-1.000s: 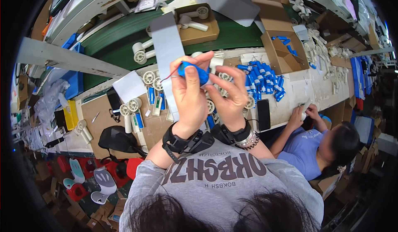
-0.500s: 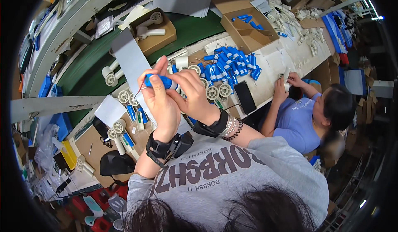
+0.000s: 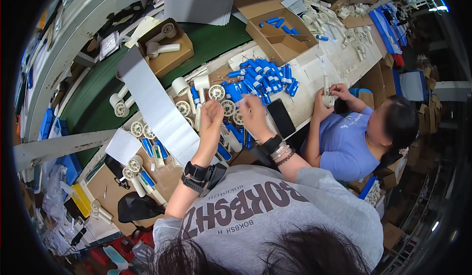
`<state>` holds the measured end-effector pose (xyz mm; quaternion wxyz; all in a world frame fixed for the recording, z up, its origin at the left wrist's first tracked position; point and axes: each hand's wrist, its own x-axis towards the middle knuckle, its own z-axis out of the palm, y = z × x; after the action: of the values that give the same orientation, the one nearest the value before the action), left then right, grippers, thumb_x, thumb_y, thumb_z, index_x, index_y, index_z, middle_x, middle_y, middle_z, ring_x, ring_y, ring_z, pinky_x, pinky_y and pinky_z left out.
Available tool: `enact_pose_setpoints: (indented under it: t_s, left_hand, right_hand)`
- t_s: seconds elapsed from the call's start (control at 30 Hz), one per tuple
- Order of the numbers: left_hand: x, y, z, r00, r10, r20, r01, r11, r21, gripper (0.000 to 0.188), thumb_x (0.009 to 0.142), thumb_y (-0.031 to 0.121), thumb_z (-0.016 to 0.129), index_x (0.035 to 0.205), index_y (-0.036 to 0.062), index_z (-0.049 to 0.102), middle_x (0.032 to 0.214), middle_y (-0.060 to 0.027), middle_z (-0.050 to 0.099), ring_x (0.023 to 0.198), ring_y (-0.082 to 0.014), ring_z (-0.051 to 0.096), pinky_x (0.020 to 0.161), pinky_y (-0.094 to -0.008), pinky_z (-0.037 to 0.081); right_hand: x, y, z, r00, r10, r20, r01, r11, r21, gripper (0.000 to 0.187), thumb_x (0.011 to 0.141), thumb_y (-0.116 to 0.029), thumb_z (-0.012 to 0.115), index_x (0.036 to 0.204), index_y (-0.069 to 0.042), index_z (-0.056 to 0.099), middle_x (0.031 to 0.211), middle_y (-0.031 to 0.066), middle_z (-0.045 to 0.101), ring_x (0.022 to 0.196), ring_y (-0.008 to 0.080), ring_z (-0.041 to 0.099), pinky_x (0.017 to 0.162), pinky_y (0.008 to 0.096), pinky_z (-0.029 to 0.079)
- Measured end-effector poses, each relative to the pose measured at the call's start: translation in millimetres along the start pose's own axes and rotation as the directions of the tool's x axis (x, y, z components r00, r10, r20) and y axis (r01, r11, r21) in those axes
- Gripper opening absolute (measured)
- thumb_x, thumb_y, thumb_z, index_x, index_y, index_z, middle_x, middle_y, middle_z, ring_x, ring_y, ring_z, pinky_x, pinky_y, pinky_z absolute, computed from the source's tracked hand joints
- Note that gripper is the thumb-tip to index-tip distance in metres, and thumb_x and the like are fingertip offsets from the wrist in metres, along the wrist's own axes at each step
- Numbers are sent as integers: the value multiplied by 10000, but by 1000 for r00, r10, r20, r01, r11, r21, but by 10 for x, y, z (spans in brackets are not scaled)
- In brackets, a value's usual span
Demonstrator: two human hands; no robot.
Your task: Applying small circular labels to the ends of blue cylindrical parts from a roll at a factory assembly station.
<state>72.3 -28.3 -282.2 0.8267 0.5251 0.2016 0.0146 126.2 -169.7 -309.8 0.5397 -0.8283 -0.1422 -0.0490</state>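
Note:
My left hand (image 3: pixel 210 120) is raised over the near side of the bench, its fingers loosely curled and apart with no object visible in them. To its right, my right hand (image 3: pixel 254 116) is blurred by motion, its fingertips at a smeared blue battery pack (image 3: pixel 234 91) that it appears to grip. Just beyond lies a heap of blue battery packs (image 3: pixel 268 73) with thin wires. White plastic housings with round, spoked ends (image 3: pixel 216 92) lie in front of and between my hands. Several open housings with blue packs inside (image 3: pixel 147 178) rest to the left.
A black phone (image 3: pixel 281 117) lies right of my right hand. A cardboard box (image 3: pixel 280 44) with blue packs stands behind the heap. A grey strip of board (image 3: pixel 152 105) crosses the green belt (image 3: pixel 209 41). At the right a co-worker (image 3: pixel 344 137) handles a white part.
My hands have separated and lowered toward the bench. The blue battery pack held up between them has gone to the right, to my right fingertips; my left hand has let go.

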Motion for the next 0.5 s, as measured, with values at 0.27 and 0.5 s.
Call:
enact_pose_setpoints:
  t_s: [0.27,0.5]
  left_hand:
    - [-88,-166,-208,993,-27,117,-1,973,230,261,905,159,456,1131,31,430,1134,-102,519,1018,-139,485,846,-253,375]
    - [-197,-360,-160,945,-205,255,138,956,257,207,900,136,455,1081,36,473,980,-75,597,910,-131,544,806,-240,392]
  right_hand:
    - [741,1036,-933,988,-89,-128,-7,794,-608,239,811,-185,572,959,1,594,799,160,577,734,292,528,667,381,425]
    - [857,1305,-816,991,-71,-117,-29,726,-687,272,799,-192,568,1008,-18,570,846,167,566,850,323,506,728,400,429]
